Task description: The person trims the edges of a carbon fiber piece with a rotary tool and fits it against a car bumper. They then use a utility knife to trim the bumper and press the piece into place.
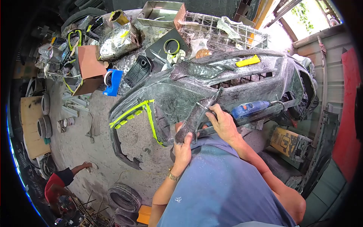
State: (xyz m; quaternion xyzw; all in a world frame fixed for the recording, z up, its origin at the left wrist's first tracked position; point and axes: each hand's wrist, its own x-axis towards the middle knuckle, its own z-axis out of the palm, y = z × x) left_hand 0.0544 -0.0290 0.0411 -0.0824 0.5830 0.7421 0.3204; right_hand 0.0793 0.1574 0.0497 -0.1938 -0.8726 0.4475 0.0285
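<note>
A dusty dark car bumper (242, 90) lies across the middle, with yellow-green tape (152, 122) around one opening. My left hand (183, 151) grips the lower end of a curved, textured dark piece (191, 123), thumb on top. At the upper right edge of that piece, my right hand (223, 123) is closed, its thumb and fingers pinched near a small light spot; what they pinch is too small to name. A blue power tool (249, 109) rests on the bumper just beyond my right hand. Another textured dark piece (200, 70) lies higher on the bumper.
A yellow-handled tool (248, 61) lies on the bumper. Behind stand a metal box (162, 14), a wire rack (223, 32) and a blue tape dispenser (112, 85). Tires (124, 197) are at the bottom; a person in red (56, 185) is at lower left.
</note>
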